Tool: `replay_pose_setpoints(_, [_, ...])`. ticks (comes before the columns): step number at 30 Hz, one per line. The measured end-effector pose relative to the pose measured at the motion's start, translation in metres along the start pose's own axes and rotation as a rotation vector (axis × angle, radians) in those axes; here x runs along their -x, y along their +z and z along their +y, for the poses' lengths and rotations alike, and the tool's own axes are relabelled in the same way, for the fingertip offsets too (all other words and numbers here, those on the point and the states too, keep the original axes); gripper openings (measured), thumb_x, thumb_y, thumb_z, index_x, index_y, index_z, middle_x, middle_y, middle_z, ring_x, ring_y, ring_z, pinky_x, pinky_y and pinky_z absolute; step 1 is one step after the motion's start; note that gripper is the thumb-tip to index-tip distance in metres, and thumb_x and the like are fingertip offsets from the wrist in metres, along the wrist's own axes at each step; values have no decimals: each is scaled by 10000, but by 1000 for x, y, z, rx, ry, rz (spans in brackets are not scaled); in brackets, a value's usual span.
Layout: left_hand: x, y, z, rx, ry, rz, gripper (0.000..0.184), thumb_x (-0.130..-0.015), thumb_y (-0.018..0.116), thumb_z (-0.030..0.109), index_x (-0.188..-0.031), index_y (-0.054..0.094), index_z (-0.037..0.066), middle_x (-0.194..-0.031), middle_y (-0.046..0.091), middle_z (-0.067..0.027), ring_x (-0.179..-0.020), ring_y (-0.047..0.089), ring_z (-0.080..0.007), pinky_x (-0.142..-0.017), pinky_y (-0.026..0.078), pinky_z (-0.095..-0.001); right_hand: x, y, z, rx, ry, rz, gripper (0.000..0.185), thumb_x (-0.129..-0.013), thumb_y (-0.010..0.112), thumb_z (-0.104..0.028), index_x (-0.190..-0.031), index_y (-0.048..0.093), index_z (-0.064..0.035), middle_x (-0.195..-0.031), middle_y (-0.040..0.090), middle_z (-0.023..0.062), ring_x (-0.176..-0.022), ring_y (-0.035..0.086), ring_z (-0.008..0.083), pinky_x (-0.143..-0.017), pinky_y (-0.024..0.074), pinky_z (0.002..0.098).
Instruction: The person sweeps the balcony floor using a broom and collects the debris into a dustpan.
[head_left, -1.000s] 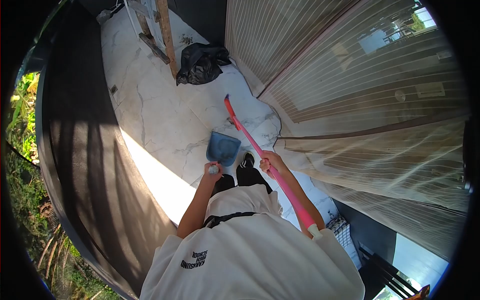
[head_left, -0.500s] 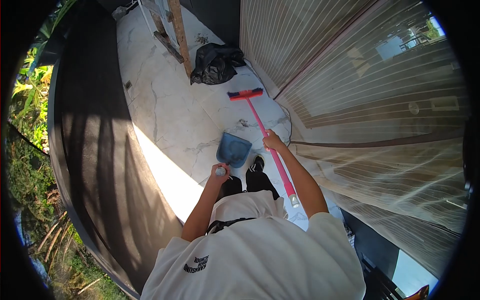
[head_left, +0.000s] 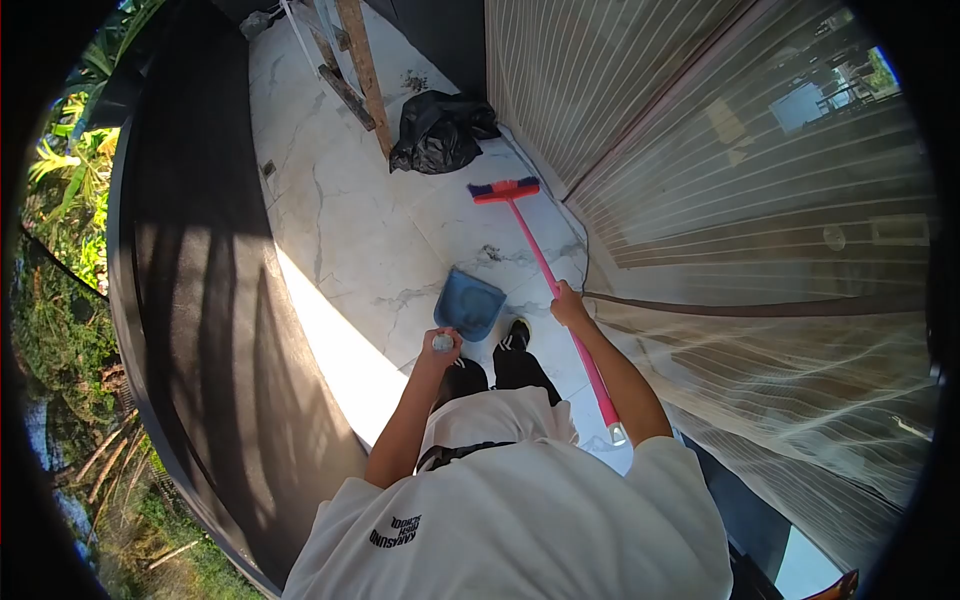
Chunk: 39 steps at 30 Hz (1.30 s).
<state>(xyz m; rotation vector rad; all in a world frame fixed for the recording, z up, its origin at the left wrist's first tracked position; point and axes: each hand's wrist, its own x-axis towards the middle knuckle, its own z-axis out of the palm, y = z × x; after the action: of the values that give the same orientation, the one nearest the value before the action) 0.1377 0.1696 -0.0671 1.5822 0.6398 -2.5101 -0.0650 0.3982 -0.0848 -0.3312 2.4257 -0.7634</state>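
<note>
From here I see the left hand point(head_left: 446, 350) closed round the handle of a blue dustpan point(head_left: 470, 303), which sits near, in front of the feet. The right hand point(head_left: 570, 306) grips a pink broom point(head_left: 537, 250), its red head farther off. Between pan and broom head lies a little dirt point(head_left: 491, 253) on the marbled floor point(head_left: 350, 220). Just beyond the broom head, a black bag point(head_left: 440, 135) blocks the far way, a wooden post point(head_left: 366, 80) close at its left. Striped sheer curtains point(head_left: 700, 170) hem in the right side, a dark wall point(head_left: 190, 200) the left.
</note>
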Motion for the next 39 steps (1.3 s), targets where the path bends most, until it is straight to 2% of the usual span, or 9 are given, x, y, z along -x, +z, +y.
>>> replay_pose_setpoints(1, [0, 0, -1, -1, 4, 1, 84, -696, 394, 15, -618, 398, -16, -531, 415, -82, -481, 450, -177, -453, 410, -248, -3, -8, 0, -3, -2, -2, 401, -639, 416, -20, -1039, 395, -31, -550, 516, 169, -393, 512, 250, -366, 409, 352])
replay_pose_setpoints(3, [-2, 4, -3, 14, -54, 14, 81, -694, 403, 33, -625, 405, -8, -537, 418, -82, -471, 448, -179, -453, 411, -244, -11, -25, -5, -81, 149, -126, 430, -648, 431, -39, -1074, 372, -28, -842, 506, 287, -782, 521, 385, -670, 434, 409])
replay_pose_setpoints(8, [-20, 18, -13, 18, 32, 9, 83, -685, 423, 75, -619, 419, 25, -533, 417, -75, -466, 451, -188, -444, 423, -257, -23, -42, -13, -55, 130, -146, 400, -652, 422, -29, -1046, 362, 0, -807, 513, 275, -645, 554, 358, -523, 462, 392])
replay_pose_setpoints(10, [-39, 18, -10, 19, 63, 73, 84, -682, 425, 88, -611, 422, 42, -524, 414, -69, -466, 451, -191, -439, 426, -266, -25, -43, -12, -81, 177, -148, 381, -631, 428, -25, -1011, 402, -5, -646, 530, 199, -448, 535, 270, -394, 439, 359])
replay_pose_setpoints(17, [-56, 29, -4, 88, -21, -50, 141, -713, 429, 167, -606, 431, 76, -530, 417, -58, -487, 452, -187, -427, 426, -263, -28, -46, 1, -141, 177, -188, 375, -631, 438, -33, -1000, 393, 12, -682, 531, 200, -444, 536, 274, -398, 444, 356])
replay_pose_setpoints(19, [-47, 42, -12, 74, -84, 157, 140, -715, 415, 150, -598, 424, 74, -528, 410, -57, -494, 446, -190, -421, 424, -261, -30, -51, 3, -129, 182, -215, 377, -634, 439, -34, -1004, 386, 13, -674, 530, 197, -430, 529, 269, -398, 442, 355])
replay_pose_setpoints(22, [-28, 53, -37, 104, -2, 67, 128, -712, 416, 139, -603, 427, 73, -538, 410, -63, -490, 442, -188, -417, 418, -253, -29, -53, 4, -133, 174, -212, 379, -636, 440, -32, -1008, 383, 12, -677, 530, 202, -430, 530, 271, -395, 439, 358])
replay_pose_setpoints(28, [-50, 59, -44, 114, -58, 78, 140, -709, 432, 173, -603, 435, 82, -521, 416, -47, -472, 443, -180, -421, 415, -252, -24, -60, -3, -150, 181, -245, 332, -646, 420, -16, -969, 360, 29, -714, 512, 234, -467, 538, 296, -375, 431, 363])
replay_pose_setpoints(39, [-70, 63, -44, 105, -16, 106, 146, -715, 411, 210, -627, 437, 97, -536, 431, -34, -484, 466, -174, -419, 426, -267, -7, -62, -7, -88, 146, -308, 367, -629, 438, -38, -985, 383, 28, -678, 532, 205, -436, 536, 270, -408, 435, 364])
